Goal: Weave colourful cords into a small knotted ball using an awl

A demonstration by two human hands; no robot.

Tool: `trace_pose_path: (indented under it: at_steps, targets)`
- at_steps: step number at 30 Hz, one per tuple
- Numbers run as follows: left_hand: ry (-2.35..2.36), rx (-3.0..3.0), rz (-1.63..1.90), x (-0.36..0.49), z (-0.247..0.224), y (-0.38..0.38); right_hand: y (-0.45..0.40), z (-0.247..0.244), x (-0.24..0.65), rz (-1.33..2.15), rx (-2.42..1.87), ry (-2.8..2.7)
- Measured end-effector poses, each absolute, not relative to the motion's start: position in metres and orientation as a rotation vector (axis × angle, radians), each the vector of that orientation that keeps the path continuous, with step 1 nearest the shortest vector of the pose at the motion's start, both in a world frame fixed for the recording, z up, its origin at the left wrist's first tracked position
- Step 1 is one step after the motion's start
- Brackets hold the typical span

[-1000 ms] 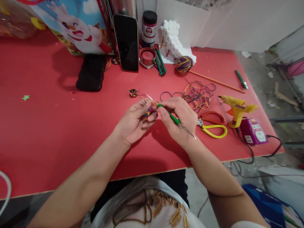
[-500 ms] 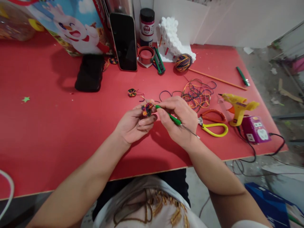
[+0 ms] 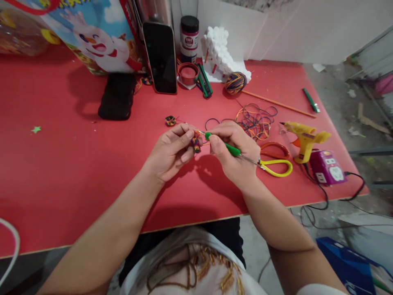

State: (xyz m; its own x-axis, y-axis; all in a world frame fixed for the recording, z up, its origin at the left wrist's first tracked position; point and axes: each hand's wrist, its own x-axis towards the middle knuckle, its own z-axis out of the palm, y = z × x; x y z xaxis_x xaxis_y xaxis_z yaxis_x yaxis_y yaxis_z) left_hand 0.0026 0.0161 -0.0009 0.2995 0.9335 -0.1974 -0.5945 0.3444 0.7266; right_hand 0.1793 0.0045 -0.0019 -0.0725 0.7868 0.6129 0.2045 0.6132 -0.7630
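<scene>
Pinched in the fingers of my left hand (image 3: 172,153) is a small multicoloured crochet piece (image 3: 195,144). My right hand (image 3: 235,151) is closed around the green handle of a crochet hook (image 3: 232,150), whose thin tip points left and meets the piece's upper edge; whether it passes through a stitch is too small to tell. Behind my right hand lies a loose tangle of variegated yarn (image 3: 256,121). A second little round crochet piece (image 3: 170,120) rests on the red table (image 3: 76,172), just beyond my left hand.
Scissors (image 3: 278,168) with red and yellow handles, a yellow glue gun (image 3: 305,139) and a purple box (image 3: 327,167) with cables are on the right. At the back stand a phone (image 3: 160,57), a jar (image 3: 189,39), a yarn ball (image 3: 236,83) and a green cutter (image 3: 204,82).
My left hand has turned the crochet piece, and its thumb now presses on top. The hook has shifted slightly right and lies flatter. The view has moved a little.
</scene>
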Motion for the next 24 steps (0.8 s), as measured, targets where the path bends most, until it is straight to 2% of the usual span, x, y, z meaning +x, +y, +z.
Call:
trace_pose_path:
  at_steps: [9, 24]
  targets:
    - [0.766, 0.706, 1.19, 0.003, 0.01, 0.012, 0.007, 0.0, 0.181, 0.49, -0.862, -1.627]
    - [0.812, 0.49, 1.182, 0.001, 0.011, 0.014, 0.01, -0.002, 0.186, 0.097, -0.729, -1.904]
